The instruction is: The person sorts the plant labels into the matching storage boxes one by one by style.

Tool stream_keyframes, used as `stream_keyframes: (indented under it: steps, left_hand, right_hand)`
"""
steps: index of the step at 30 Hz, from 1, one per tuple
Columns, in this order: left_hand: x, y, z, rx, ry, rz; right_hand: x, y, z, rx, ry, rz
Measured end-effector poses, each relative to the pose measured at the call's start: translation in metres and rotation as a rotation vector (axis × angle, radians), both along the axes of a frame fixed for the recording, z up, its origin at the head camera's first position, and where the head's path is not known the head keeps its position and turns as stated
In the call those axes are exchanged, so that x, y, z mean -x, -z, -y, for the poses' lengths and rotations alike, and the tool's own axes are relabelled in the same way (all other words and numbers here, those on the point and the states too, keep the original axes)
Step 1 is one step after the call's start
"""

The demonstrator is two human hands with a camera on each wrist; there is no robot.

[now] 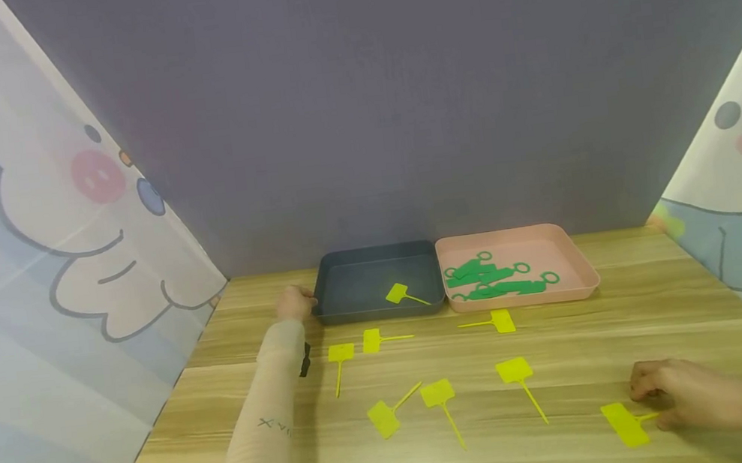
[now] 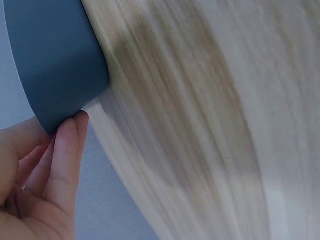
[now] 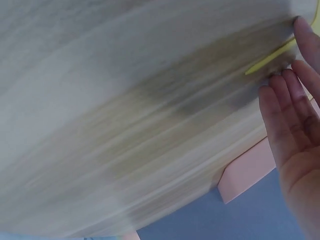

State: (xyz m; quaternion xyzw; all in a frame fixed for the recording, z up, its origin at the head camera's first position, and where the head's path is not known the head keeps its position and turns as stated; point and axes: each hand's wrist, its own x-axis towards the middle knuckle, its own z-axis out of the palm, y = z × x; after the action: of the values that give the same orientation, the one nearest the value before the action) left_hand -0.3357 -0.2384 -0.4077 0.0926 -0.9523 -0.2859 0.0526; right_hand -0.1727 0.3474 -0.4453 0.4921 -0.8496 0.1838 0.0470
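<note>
My left hand [image 1: 295, 303] pinches the left wall of a dark blue tray [image 1: 380, 313], thumb on one side and fingers on the other, as the left wrist view shows near the tray's corner [image 2: 60, 100]. One yellow T-shaped plant label [image 1: 398, 293] lies in that tray. At the front right, my right hand [image 1: 690, 394] is low over the table beside another yellow plant label [image 1: 625, 425]. Its thumb and fingers are spread on either side of the label's thin stem [image 3: 270, 59], with a gap around it.
A pink tray [image 1: 580, 286] with several green ringed tags [image 1: 499, 290] stands against the dark blue tray's right side. More yellow plant labels [image 1: 515, 370] lie scattered over the wooden table [image 1: 571, 459]. A grey panel [image 1: 392, 108] rises behind, with printed curtains [image 1: 65, 294] at both sides.
</note>
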Motion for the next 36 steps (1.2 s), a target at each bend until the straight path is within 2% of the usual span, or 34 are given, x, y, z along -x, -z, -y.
stream_keyframes:
  steps: [8,12,13,16,19,20,23,26,31,36]
  left_hand:
    - [0.003,0.001,0.000,-0.009,-0.005,0.025]
    - [0.012,0.006,0.003,-0.034,-0.018,0.054]
    - [0.016,0.010,0.006,-0.027,-0.008,0.027]
    - [0.020,0.014,0.008,-0.011,-0.002,0.020]
    - [0.015,0.010,0.005,-0.016,-0.008,0.013]
    - [0.009,0.004,0.002,-0.021,-0.018,0.039]
    - [-0.001,-0.002,-0.002,-0.008,-0.007,0.018]
    - [-0.002,-0.001,-0.002,0.004,0.007,0.008]
    - [0.005,0.004,0.002,-0.001,0.007,0.013]
    - [0.003,0.002,0.001,0.007,0.006,0.014]
  right_hand:
    - [0.000,0.007,0.000,0.071,-0.060,-0.065]
    - [-0.002,0.008,0.000,0.099,-0.064,-0.053]
    - [-0.002,0.008,0.001,0.106,-0.066,-0.053]
    - [-0.002,0.008,0.001,0.126,-0.076,-0.042]
    - [-0.002,0.009,0.001,0.151,-0.093,-0.049]
    - [-0.002,0.009,0.001,0.161,-0.098,-0.056]
    - [-0.002,0.011,0.002,0.192,-0.103,-0.102]
    - [-0.002,0.013,0.003,0.209,-0.105,-0.125]
    - [-0.001,0.014,0.001,0.215,-0.121,-0.116]
    - [-0.001,0.016,0.001,0.208,-0.114,-0.110]
